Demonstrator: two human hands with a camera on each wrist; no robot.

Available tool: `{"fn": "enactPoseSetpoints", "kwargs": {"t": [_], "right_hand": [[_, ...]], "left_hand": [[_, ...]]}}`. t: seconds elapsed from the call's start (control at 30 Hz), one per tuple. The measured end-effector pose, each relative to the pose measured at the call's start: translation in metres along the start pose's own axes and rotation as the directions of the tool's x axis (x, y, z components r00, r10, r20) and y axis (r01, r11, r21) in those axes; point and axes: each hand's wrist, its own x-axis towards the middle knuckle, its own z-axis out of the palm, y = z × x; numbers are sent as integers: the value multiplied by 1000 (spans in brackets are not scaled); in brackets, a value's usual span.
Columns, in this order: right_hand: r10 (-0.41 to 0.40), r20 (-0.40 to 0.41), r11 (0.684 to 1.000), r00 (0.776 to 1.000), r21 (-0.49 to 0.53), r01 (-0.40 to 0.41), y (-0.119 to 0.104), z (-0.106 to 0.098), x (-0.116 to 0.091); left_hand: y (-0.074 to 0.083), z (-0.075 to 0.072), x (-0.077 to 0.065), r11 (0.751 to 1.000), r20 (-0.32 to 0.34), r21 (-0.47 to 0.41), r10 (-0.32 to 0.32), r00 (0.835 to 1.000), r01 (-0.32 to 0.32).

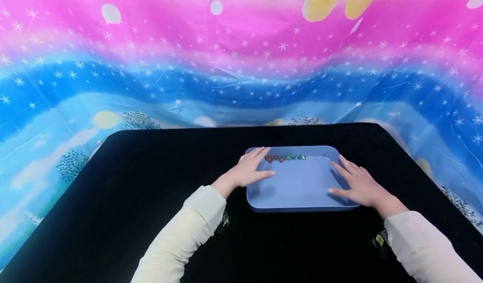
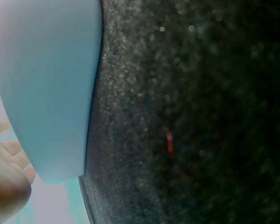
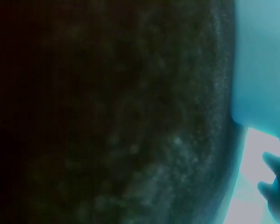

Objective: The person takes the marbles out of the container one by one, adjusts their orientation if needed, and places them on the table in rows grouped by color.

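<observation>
Here's the left hand, fingers straight and lying alongside one another at the far left corner of a pale blue, shallow rectangular tray with rounded corners, its thumb spread away from them and pointing right, over the tray's left side. And across from it, the right hand, fingers extended at the right side, thumb set well apart and reaching left over the near right part of the tray. Both grips are spread, then, one hand at each end; how firmly either presses the rim, I cannot tell.

Inside the tray, look along the far wall: small, shiny green and red pieces sit in a rough row from the far left corner to about the middle, the red ones toward the left, the green running on to the right. Some are partly hidden by the left hand's fingers, and their exact number is too small to tell.

Out to the wrists now: cream long sleeves, with small dark devices just beneath. The tray rests on a table covered in black cloth, right of its middle, and beyond hangs a pink and blue fabric backdrop scattered with white snowflakes, yellow shapes and dark trees.
</observation>
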Motion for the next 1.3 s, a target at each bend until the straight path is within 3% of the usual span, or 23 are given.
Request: {"fn": "enactPoseSetpoints", "kwargs": {"t": [0.8,1.3], "right_hand": [[-6,1,1000,1000,4,6,5,3,1],[-4,6,1000,1000,-2,4,7,7,3]], "left_hand": [[-3,6,15,998,23,-48,-39,999,40],[-3,6,31,998,-56,9,-62,997,62]]}}
